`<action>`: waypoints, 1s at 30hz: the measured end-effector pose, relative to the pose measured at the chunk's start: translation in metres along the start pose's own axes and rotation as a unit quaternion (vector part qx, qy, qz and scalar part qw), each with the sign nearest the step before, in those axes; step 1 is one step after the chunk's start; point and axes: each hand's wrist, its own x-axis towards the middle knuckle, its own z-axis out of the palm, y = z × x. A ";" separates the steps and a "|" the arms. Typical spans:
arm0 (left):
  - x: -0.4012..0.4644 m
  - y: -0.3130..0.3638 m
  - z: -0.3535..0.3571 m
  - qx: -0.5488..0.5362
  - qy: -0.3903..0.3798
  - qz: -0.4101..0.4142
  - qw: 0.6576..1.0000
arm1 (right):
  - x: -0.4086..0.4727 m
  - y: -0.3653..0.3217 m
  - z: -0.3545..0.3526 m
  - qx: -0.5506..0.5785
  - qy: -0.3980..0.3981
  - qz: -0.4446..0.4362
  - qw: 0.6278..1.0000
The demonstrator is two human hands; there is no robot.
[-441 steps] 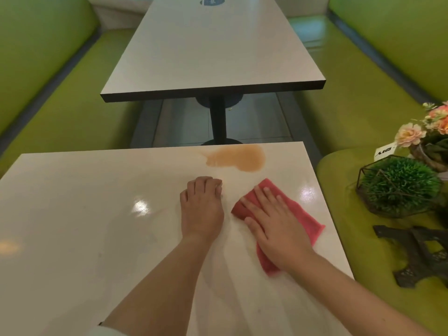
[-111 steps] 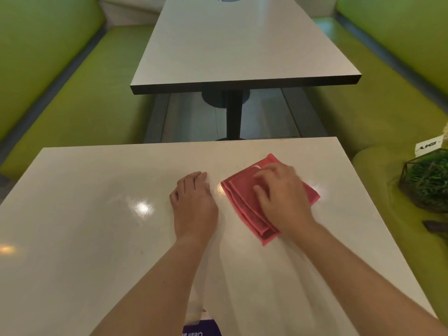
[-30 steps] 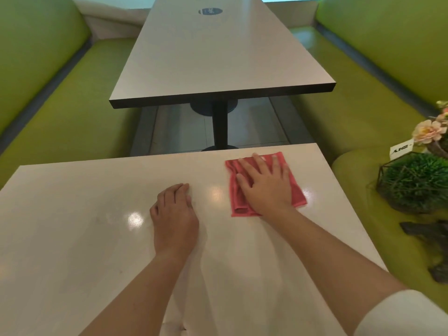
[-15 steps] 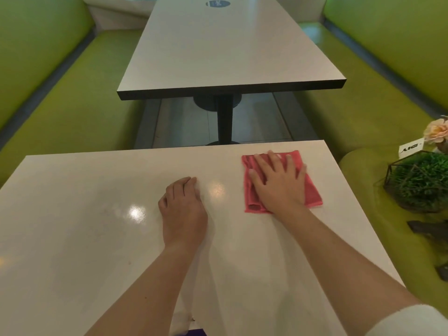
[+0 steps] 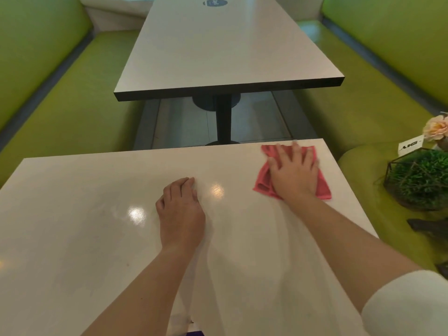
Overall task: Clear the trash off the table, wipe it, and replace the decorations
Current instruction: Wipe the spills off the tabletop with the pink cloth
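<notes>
Red cloth (image 5: 323,187) now nearer far corner; grass ornament (image 5: 420,180) on bench

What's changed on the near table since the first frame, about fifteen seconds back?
The brown spill near the far edge is gone. The right hand, flat on the red cloth, has pushed it to the far right corner of the table; the cloth now looks folded smaller. The left hand remains resting on the tabletop. The green plant and flowers are still on the bench.
</notes>
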 end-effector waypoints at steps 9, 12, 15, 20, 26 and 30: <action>0.001 -0.001 0.000 0.008 0.001 0.001 1.000 | 0.055 0.051 -0.013 -0.006 -0.013 0.031 0.999; 0.000 0.000 -0.002 0.007 0.000 0.004 1.000 | 0.048 0.058 -0.015 0.022 0.006 0.031 0.999; 0.000 0.000 -0.004 0.013 -0.009 0.008 1.000 | 0.020 0.063 -0.013 0.028 0.032 0.054 0.998; 0.001 0.007 -0.011 0.051 -0.028 0.010 0.998 | -0.051 0.082 -0.014 -0.011 0.057 0.063 0.996; 0.004 0.016 -0.031 0.095 -0.118 0.046 0.987 | -0.118 0.101 -0.014 -0.028 0.055 0.073 0.995; -0.022 0.021 -0.048 0.080 -0.187 0.026 0.979 | -0.157 0.098 -0.010 -0.024 0.041 0.080 0.996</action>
